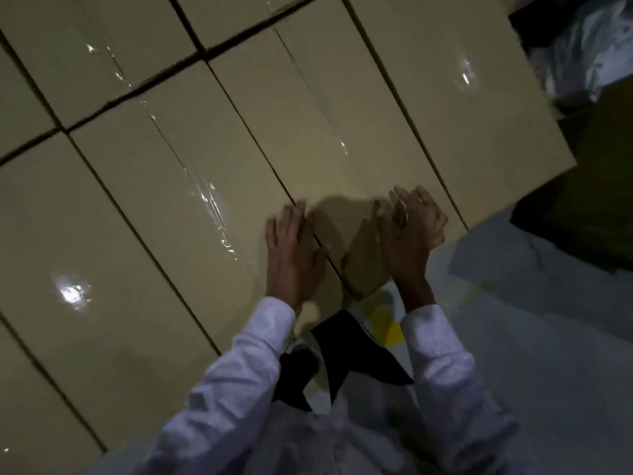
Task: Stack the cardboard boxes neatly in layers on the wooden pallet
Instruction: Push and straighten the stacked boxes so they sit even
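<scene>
Presses left hand [294, 248] flat, fingers [291, 214] spread, across the seam beside the cardboard box [329, 142] at the layer's near edge. Hovers right hand [411, 231] over it, loosely curled, empty. Risks skewing the box through uneven pushing, widening the seam.

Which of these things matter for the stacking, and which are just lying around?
Job: cardboard boxes; left hand, flat on a box; right hand, holding nothing.
Lying about: plastic-wrapped bundle; dark object at right.
</scene>
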The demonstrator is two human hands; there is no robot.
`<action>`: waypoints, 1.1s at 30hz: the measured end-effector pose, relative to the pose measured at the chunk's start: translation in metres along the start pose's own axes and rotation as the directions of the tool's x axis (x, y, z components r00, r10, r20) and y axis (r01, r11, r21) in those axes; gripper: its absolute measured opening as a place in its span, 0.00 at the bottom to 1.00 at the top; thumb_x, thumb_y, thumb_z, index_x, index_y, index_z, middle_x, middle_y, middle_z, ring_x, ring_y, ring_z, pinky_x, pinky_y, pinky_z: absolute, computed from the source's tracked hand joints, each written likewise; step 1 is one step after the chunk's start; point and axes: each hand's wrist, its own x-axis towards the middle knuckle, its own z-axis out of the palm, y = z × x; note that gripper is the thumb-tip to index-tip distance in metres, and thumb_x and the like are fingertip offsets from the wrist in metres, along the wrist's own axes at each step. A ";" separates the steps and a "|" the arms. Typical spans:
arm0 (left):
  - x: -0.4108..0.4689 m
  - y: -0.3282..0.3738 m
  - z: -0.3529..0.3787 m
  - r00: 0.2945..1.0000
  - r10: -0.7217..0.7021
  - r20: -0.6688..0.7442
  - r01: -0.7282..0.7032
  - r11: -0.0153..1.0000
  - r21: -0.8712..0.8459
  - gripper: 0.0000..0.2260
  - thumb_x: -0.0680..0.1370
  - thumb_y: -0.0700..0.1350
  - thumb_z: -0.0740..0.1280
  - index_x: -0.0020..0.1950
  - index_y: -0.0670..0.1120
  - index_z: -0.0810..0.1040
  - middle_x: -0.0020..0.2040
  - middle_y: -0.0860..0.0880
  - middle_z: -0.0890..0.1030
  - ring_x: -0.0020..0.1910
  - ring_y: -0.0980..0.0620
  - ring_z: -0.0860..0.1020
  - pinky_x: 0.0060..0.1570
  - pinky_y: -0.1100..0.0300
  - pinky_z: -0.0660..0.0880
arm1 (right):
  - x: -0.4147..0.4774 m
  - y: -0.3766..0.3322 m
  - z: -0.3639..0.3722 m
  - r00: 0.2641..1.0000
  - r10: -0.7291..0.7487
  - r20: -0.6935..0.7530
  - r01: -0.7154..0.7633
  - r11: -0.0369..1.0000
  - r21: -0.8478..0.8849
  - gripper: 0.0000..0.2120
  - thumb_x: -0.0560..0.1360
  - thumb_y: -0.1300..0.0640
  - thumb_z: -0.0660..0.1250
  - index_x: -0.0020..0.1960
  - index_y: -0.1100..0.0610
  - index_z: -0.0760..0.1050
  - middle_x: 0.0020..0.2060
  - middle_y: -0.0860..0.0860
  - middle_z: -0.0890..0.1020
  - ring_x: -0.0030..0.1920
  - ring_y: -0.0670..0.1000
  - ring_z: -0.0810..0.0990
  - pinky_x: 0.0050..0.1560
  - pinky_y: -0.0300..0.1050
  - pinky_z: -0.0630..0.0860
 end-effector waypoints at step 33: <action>-0.061 0.053 0.010 0.983 0.042 0.179 -0.115 0.900 0.421 0.30 0.72 0.70 0.73 0.64 0.50 0.85 0.72 0.46 0.80 0.71 0.38 0.72 0.64 0.44 0.75 | -0.062 0.079 -0.031 0.740 0.193 0.644 -0.654 0.428 0.623 0.31 0.84 0.68 0.58 0.85 0.53 0.61 0.79 0.58 0.69 0.74 0.58 0.74 0.73 0.54 0.75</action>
